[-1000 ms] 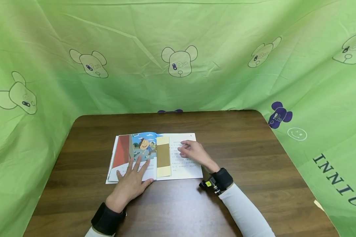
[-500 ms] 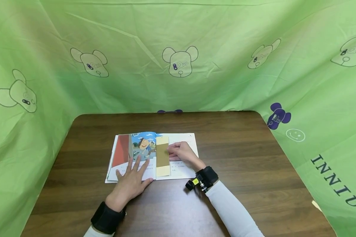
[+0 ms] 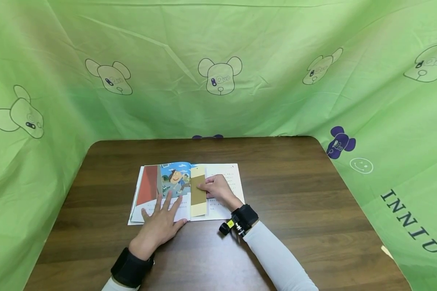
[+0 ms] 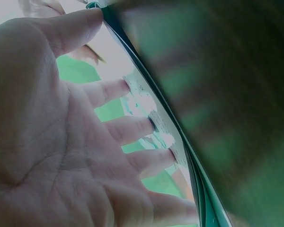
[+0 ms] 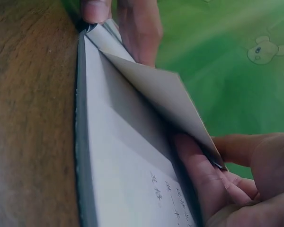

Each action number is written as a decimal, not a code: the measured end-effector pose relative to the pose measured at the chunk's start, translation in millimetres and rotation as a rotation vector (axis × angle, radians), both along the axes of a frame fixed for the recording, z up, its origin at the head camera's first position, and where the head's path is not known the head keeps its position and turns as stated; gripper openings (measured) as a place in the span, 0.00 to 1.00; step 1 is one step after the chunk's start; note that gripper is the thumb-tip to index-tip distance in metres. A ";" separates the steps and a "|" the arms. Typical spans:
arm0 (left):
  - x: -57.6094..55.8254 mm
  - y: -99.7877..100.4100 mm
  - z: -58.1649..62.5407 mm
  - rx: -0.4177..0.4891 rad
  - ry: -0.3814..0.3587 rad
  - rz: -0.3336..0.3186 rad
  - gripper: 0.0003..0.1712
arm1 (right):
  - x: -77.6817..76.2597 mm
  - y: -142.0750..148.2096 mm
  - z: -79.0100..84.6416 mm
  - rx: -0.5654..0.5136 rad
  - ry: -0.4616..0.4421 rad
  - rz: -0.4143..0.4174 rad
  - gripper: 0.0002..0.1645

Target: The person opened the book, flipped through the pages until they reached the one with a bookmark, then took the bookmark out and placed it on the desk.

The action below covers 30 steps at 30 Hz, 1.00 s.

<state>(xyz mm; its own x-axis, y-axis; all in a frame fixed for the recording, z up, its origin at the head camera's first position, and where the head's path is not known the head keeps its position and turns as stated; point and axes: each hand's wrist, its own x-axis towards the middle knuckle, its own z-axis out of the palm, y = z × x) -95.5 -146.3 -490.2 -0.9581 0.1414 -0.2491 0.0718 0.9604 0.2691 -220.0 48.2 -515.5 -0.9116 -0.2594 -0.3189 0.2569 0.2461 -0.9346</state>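
An open picture book [image 3: 230,171] lies on the wooden table, its left page showing a cartoon child [image 3: 176,176] and its right page lines of text. Along the inner side of the right page is a cream-and-brown bookmark [image 3: 198,199]. My left hand [image 3: 155,231] rests on the lower left page with fingers spread, the thumb reaching the bottom edge by the spine. My right hand [image 3: 220,189] pinches the bookmark by its right side. In the right wrist view the bookmark [image 5: 163,97] tilts up from the page, with fingers [image 5: 201,175] beneath it.
The brown table [image 3: 295,182] surrounds the book. A green cloth [image 3: 160,109] printed with bear heads hangs behind and at both sides. Black camera bands are on both wrists; the right one [image 3: 245,217] hangs over the table just below the book.
My right hand has moved left across the right page to the bookmark and now pinches it. My left hand has stayed on the left page.
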 end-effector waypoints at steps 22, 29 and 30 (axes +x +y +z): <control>0.4 -0.1 -0.7 0.000 0.001 -0.002 0.46 | -0.2 5.1 4.2 0.165 0.042 -0.020 0.12; 1.8 -0.3 -2.4 -0.006 0.016 0.004 0.46 | -3.1 23.9 2.9 0.169 0.051 -0.025 0.14; 2.1 0.2 -2.9 -0.002 0.021 0.001 0.46 | -3.3 27.5 2.8 0.163 0.048 -0.029 0.14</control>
